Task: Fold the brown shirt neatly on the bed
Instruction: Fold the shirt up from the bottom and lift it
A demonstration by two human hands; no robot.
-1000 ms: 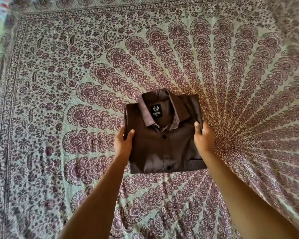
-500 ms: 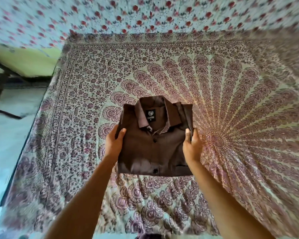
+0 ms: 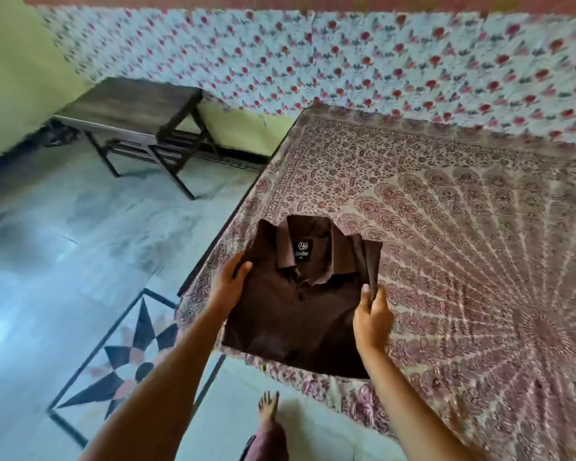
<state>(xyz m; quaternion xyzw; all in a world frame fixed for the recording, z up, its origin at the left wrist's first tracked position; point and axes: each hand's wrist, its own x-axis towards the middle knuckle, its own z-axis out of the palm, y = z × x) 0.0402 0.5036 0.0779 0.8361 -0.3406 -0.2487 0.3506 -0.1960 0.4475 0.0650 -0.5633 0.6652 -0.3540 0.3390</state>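
The brown shirt is folded into a rectangle, collar and black label facing up. I hold it lifted over the near left corner of the bed, tilted, its lower edge hanging past the bed's edge. My left hand grips its left side, thumb on top. On the right side my right hand grips the shirt, fingers pinching the folded layers.
A patterned bedsheet covers the bed, and a floral cloth hangs behind it. A dark wooden bench stands on the tiled floor at the left. The floor carries a star inlay. My bare foot shows below the shirt.
The shirt has come up off the sheet in both hands and moved left toward the bed's corner. The view has swung left and back, bringing the floor and bench into sight.
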